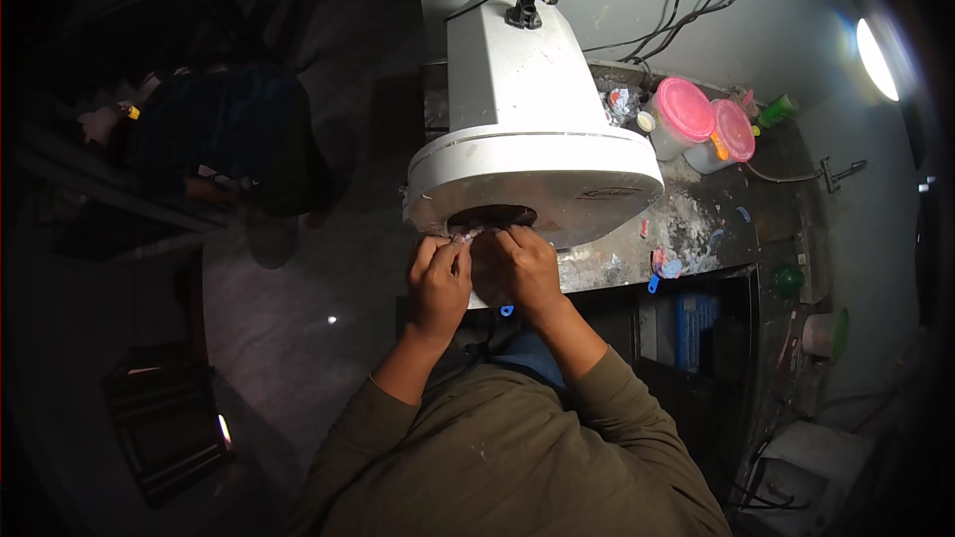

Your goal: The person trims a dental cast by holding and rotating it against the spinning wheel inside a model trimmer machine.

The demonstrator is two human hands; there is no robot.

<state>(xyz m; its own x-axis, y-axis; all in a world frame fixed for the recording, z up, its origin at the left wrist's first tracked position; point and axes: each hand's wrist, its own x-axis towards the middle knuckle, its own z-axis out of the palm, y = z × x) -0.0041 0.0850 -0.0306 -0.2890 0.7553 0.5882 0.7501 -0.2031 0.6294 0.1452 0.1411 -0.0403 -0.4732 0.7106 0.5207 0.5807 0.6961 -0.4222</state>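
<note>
A white bench machine with a rounded front and a dark round opening stands on the worktop ahead of me. My left hand is just below the left side of that opening, its fingers pinched on a small pinkish-white piece. My right hand is beside it at the right of the opening, with its fingers curled and fingertips at the opening's lip; what they grip is too small or hidden to name.
A stained worktop carries pink-lidded tubs, a green bottle and blue-handled pieces. A black arm clamp sits on the machine; cables hang behind. Another person bends over in the dim area to my left. A lamp glows at right.
</note>
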